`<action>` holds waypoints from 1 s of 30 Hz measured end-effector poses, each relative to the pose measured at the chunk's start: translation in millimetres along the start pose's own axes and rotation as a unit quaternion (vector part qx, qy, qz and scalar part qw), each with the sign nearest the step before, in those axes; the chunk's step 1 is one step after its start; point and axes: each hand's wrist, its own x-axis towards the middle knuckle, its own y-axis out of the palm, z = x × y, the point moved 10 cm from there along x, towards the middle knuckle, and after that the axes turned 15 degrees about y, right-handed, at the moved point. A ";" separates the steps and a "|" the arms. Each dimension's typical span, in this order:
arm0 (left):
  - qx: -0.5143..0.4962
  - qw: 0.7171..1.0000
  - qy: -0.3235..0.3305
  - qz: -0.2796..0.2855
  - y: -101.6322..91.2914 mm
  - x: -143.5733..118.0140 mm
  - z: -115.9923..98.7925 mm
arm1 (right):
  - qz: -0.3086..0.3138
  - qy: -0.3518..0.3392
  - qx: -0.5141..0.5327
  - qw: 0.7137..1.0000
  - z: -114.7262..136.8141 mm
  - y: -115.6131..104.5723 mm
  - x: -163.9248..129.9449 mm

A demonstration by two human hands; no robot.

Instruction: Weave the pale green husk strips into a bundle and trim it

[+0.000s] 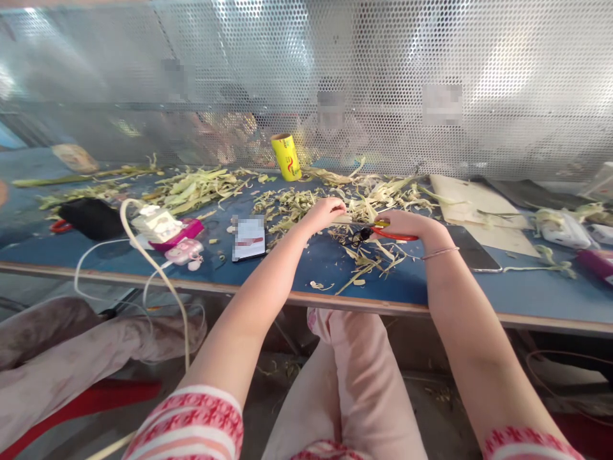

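Note:
My left hand [325, 216] is closed in a pinch on a pale dried plant strip [341, 219], above a heap of pale green and straw-coloured plant pieces [292, 207]. A little to its right, my right hand [405, 225] is closed around a hand cutter with red and yellow handles [400, 236]. The cutter's dark head points left, toward the strip; whether its jaws are apart is too small to tell. Small scraps [373, 263] lie on the blue table below both hands.
A phone [249, 239] and a power strip with chargers and cables [167, 230] are to the left. A yellow roll [286, 157] stands near the perforated metal screen [383, 83]. A dark tablet-like slab [472, 249] and cardboard [479, 201] lie right. Another person's legs [96, 345] show at left.

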 end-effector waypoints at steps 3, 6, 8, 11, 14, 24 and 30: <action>-0.002 1.000 0.001 -0.001 0.3 -0.6 1.1 | -0.006 0.001 -0.003 1.000 0.5 -1.5 -0.5; 0.000 1.000 0.004 -0.002 0.6 -0.7 1.0 | -0.008 0.004 -0.002 1.000 0.9 -2.6 -1.2; 0.001 1.000 0.006 -0.001 1.2 -0.5 0.9 | -0.008 0.000 -0.003 1.000 2.0 -2.9 -2.0; -0.003 1.000 0.003 0.000 2.4 -0.4 1.9 | -0.016 -0.007 -0.009 1.000 3.5 -4.5 -3.0; -0.005 1.000 0.001 0.001 3.2 -0.2 3.2 | -0.020 -0.007 -0.012 1.000 2.9 -5.0 -3.1; -0.007 1.000 -0.008 -0.001 2.0 -0.8 2.8 | -0.017 -0.023 -0.005 1.000 1.3 -4.2 -0.1; 0.031 0.997 -0.019 -0.074 -17.0 -2.6 10.3 | -0.005 -0.001 0.028 1.000 -6.2 -5.7 -2.5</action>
